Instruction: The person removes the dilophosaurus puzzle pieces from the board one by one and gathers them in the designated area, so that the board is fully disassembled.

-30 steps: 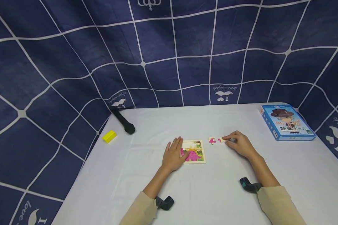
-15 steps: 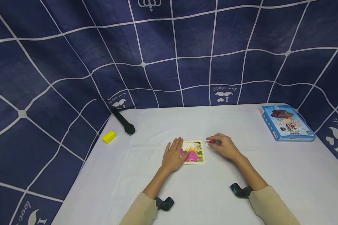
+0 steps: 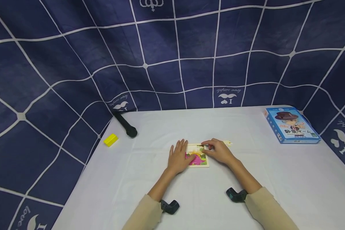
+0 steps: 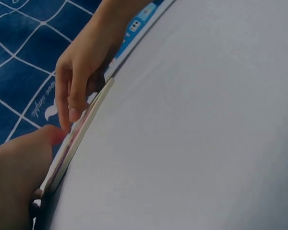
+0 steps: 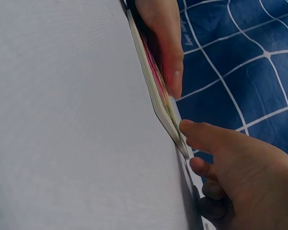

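A small square jigsaw puzzle board [image 3: 201, 166] with a pale frame and a pink dinosaur picture lies on the white table. My left hand [image 3: 178, 159] rests flat over its left side, fingers straight and thumb across the picture. At the upper right corner my right hand [image 3: 219, 151] has its fingers curled around a small puzzle piece, mostly hidden, with a bit of pink showing under the fingers. Another loose puzzle piece [image 3: 227, 143] lies on the table just beyond the right hand. Both wrist views show the board edge-on, with the right fingertips [image 4: 73, 115] at its edge.
At the back left lie a black microphone [image 3: 126, 125] and a yellow block [image 3: 111, 140]. A blue game box [image 3: 291, 126] is at the back right. Blue gridded cloth [image 3: 201, 70] hangs behind the white table [image 3: 201, 204].
My right hand has moved left from the loose pieces to the board's upper right corner, uncovering one piece on the table. The left hand has stayed on the board.
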Demonstrator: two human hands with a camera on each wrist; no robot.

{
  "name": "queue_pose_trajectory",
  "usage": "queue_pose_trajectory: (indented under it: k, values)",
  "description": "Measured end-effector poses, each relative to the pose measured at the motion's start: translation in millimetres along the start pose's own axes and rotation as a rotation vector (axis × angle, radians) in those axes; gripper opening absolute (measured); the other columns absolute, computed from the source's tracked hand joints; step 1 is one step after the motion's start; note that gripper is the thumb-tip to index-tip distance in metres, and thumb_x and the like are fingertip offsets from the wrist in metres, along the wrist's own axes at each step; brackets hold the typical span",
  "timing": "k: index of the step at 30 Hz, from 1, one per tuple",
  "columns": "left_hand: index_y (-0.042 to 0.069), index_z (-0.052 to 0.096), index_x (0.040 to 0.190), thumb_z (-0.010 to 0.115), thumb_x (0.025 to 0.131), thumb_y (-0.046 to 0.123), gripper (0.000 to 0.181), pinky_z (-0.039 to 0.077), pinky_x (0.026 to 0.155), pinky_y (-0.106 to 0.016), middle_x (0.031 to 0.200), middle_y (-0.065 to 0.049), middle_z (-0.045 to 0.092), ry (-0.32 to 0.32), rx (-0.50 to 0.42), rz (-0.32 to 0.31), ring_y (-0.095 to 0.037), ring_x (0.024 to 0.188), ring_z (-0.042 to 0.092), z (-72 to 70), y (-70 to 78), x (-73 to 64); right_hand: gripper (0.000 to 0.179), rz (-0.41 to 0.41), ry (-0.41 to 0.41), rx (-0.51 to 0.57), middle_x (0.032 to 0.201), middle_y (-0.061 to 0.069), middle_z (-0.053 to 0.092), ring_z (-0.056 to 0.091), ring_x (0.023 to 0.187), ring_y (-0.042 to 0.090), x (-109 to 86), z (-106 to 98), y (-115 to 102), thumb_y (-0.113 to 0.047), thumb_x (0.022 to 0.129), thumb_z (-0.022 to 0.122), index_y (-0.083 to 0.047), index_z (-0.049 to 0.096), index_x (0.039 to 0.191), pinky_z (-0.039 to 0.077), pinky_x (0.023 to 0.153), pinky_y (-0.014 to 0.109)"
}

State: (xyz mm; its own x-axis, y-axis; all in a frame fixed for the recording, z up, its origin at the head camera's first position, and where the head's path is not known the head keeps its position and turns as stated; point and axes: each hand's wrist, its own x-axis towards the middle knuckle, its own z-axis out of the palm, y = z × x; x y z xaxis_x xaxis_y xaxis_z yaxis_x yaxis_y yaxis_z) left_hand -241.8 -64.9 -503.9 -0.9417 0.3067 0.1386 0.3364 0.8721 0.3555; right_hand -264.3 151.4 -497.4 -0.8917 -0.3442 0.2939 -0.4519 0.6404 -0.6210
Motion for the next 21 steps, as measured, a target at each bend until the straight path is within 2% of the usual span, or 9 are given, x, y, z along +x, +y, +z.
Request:
queue_pose_trajectory:
  k: [6, 11, 21]
  values:
    - [0.011, 0.028, 0.145, 0.041, 0.086, 0.065, 0.082, 0.005, 0.109, -0.054, 0.151, -0.012, 0.021, 0.012, 0.065, -0.008, -0.03, 0.139, 0.012, 4.8, 9.9, 3.3, 0.029, -0.025, -0.015, -0.024, 0.069, -0.007, 0.049, 0.043, 0.061, 0.01, -0.4, -1.0, 0.0, -0.025, 0.08, 0.073, -0.012, 0.07, 0.106, 0.037, 0.056, 0.026]
    - [0.011, 0.029, 0.145, 0.04, 0.085, 0.066, 0.082, 0.006, 0.11, -0.053, 0.151, -0.012, 0.021, 0.025, 0.118, -0.005, -0.029, 0.139, 0.013, 5.4, 10.6, 2.8, 0.027, -0.028, -0.019, -0.045, 0.067, -0.008, 0.048, 0.042, 0.06, 0.009, -0.1, -1.8, -1.1, -0.025, 0.08, 0.073, -0.013, 0.07, 0.104, 0.037, 0.056, 0.026]
    - [0.012, 0.028, 0.146, 0.038, 0.085, 0.068, 0.083, 0.006, 0.11, -0.053, 0.151, -0.011, 0.02, 0.023, 0.126, -0.006, -0.029, 0.139, 0.012, 7.7, 8.0, 2.6, 0.027, -0.006, -0.023, -0.003, 0.067, -0.008, 0.048, 0.042, 0.06, 0.01, 0.9, -0.6, -2.2, -0.023, 0.079, 0.074, -0.012, 0.07, 0.103, 0.037, 0.058, 0.027]
